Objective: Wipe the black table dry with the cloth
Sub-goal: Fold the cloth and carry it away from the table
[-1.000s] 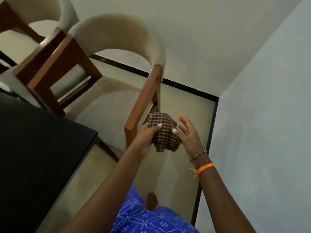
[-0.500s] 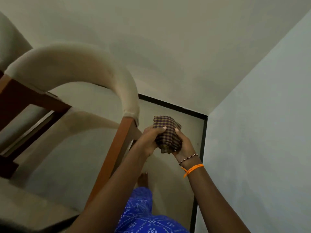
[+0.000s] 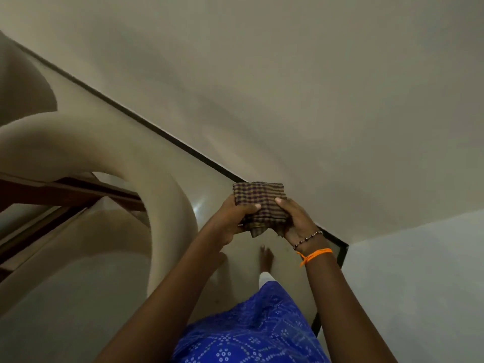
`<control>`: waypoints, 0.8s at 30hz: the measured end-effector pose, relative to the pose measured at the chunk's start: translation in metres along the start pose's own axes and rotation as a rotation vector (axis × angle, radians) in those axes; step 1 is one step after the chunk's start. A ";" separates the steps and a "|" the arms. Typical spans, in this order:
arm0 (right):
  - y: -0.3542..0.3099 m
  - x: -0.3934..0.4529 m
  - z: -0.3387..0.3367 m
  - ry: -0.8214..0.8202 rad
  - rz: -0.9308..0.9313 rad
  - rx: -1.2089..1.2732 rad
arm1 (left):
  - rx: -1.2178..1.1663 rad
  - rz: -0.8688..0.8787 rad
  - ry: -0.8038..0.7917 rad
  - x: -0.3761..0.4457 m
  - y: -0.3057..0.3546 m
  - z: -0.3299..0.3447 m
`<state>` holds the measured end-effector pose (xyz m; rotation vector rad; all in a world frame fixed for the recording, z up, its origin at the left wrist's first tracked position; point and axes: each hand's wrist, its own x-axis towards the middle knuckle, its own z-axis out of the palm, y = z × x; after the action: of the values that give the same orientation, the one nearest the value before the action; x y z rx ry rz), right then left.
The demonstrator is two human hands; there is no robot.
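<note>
A folded brown-and-purple checked cloth [image 3: 259,197] is held in the air in front of me, above the floor near a room corner. My left hand [image 3: 233,218] grips its left side with the thumb on top. My right hand [image 3: 296,218], with a bead bracelet and an orange thread at the wrist, grips its right side. The black table is out of view.
A chair with a curved beige padded back [image 3: 110,153] and a brown wooden frame [image 3: 65,192] stands close on my left. Two walls meet at the corner [image 3: 345,244] just beyond my hands. My bare foot [image 3: 265,258] is on the tiled floor below the cloth.
The view has swung away from the black table toward the wall corner. My right hand, open beside the cloth a second ago, has closed on it, and both hands now hold it flatter.
</note>
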<state>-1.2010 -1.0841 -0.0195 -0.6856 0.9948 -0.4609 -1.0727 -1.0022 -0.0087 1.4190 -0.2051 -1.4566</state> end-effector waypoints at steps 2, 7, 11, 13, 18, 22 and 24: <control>-0.032 0.038 0.004 -0.093 0.037 -0.067 | -0.054 0.005 0.072 0.029 0.024 0.009; -0.099 0.121 0.024 -0.246 0.110 -0.148 | -0.173 0.082 0.274 0.087 0.081 0.024; -0.123 0.177 0.062 -0.348 0.158 -0.218 | -0.272 0.151 0.416 0.115 0.114 0.011; -0.122 0.205 0.091 -0.414 0.198 -0.266 | -0.362 0.187 0.522 0.127 0.126 -0.011; -0.111 0.260 0.175 -0.524 0.259 -0.429 | -0.494 0.214 0.775 0.151 0.149 -0.079; -0.099 0.300 0.268 -0.617 0.266 -0.544 | -0.598 0.221 0.921 0.170 0.189 -0.157; -0.093 0.322 0.323 -0.633 0.280 -0.586 | -0.652 0.237 0.927 0.172 0.220 -0.202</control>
<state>-0.7685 -1.2551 -0.0291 -1.1082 0.5939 0.3085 -0.7497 -1.1214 -0.0156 1.3058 0.6133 -0.4802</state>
